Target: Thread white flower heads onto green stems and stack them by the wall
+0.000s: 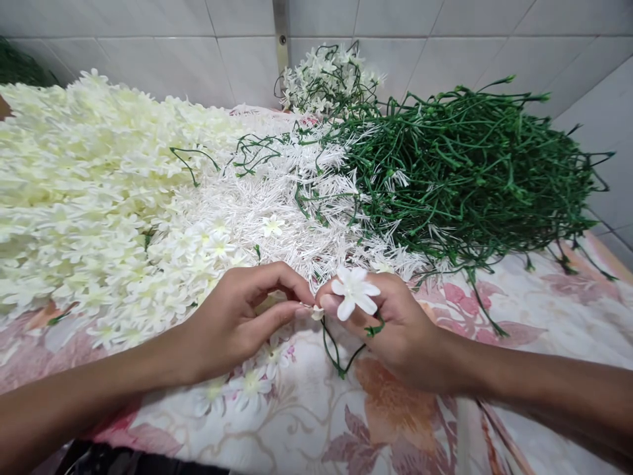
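Observation:
Near the front middle, my right hand [403,330] is closed on a green plastic flower stem [341,369], whose branches hang below the fingers. One white artificial flower [355,293] shows on it in front of the knuckles. My left hand [242,316] pinches a small pale piece [316,312] between thumb and forefinger, touching the right fingertips. That piece looks like a stamen or flower part, too small to name surely. Behind the hands lies a heap of thin white stamens [277,198], with a single loose flower [271,225] on top.
A large pile of cream-white flower heads [99,185] covers the left. Bare green stems [484,171] are heaped at right. Finished-looking flower sprays [329,79] stand against the tiled wall [445,39]. A floral cloth [297,422] lies underneath.

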Motion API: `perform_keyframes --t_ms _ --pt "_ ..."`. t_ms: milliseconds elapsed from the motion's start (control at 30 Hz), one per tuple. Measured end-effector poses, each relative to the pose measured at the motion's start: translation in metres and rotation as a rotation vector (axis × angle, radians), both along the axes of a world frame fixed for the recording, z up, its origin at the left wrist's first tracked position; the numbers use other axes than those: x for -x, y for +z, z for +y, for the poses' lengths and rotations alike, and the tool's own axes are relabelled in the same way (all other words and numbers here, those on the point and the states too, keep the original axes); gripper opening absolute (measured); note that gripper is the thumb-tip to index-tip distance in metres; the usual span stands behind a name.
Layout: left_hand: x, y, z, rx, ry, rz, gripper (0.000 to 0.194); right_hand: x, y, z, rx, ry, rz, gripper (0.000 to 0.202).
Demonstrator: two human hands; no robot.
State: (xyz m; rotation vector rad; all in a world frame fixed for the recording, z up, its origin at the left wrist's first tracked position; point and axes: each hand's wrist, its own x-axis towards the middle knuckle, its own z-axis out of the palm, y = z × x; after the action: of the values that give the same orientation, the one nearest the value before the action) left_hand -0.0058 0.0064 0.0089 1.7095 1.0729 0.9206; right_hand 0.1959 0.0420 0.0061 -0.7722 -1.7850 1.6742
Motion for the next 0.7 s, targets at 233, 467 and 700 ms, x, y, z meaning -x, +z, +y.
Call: perform_keyframes --t_ms 233,467,700 --pt "-0.0014 0.0056 0.0006 0.254 -0.022 -0.265 0.002 0.0034 -0.0041 -0.0013 -0.026 -0.061 -0.015 0.006" --pt "-0.0032 0.0058 0.001 0.202 0.017 -0.247 0.006 -0.0002 -0.0055 -0.0034 -0.318 -0.006 -0.094 0.019" --pt "-0.0018 0.0068 0.0009 0.223 -0.014 -0.242 0.007 -0.0042 -0.004 0.0001 -0.351 0.112 -0.083 0.022"
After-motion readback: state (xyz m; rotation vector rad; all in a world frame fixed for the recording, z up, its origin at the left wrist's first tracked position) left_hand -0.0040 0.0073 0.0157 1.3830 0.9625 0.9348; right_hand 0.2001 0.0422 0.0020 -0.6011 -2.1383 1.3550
